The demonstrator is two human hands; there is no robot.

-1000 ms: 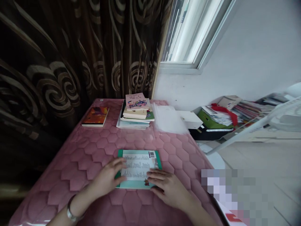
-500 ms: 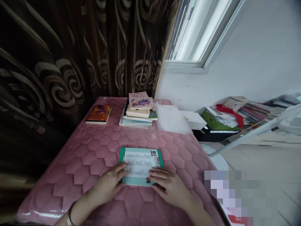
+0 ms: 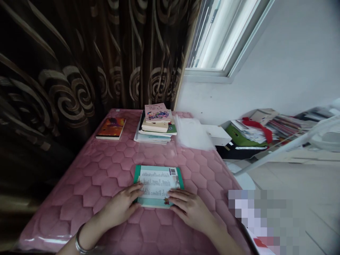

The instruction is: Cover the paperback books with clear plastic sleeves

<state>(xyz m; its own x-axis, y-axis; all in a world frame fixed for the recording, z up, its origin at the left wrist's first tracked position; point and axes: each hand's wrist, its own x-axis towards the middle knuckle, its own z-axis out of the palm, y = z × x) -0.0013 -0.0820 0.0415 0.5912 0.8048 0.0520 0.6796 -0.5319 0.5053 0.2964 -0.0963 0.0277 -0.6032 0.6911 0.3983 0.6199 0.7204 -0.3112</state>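
A book point(image 3: 158, 180) with a green and white cover, small print and a barcode lies flat on the pink quilted mattress point(image 3: 103, 177). My left hand point(image 3: 123, 203) rests over its left edge, fingers stretched out on the cover and thumb by the near corner. On the right side, my right hand point(image 3: 188, 209) lies with fingers extended over the cover, its thumb beside the near edge. Neither hand's fingers wrap round the book. A silver bracelet point(image 3: 79, 241) circles my left wrist.
Farther back stands a stack of books point(image 3: 156, 127) topped by a pink one. An orange book point(image 3: 111, 128) lies to its left, translucent plastic sheets point(image 3: 195, 132) to its right. Dark curtains point(image 3: 111, 63) hang on the left. Beyond the mattress are a white box point(image 3: 216, 134) and a green bag point(image 3: 236, 136).
The view has shifted slightly. Both hands stay on the green and white book, with almost no movement; the left hand sits a touch farther left.
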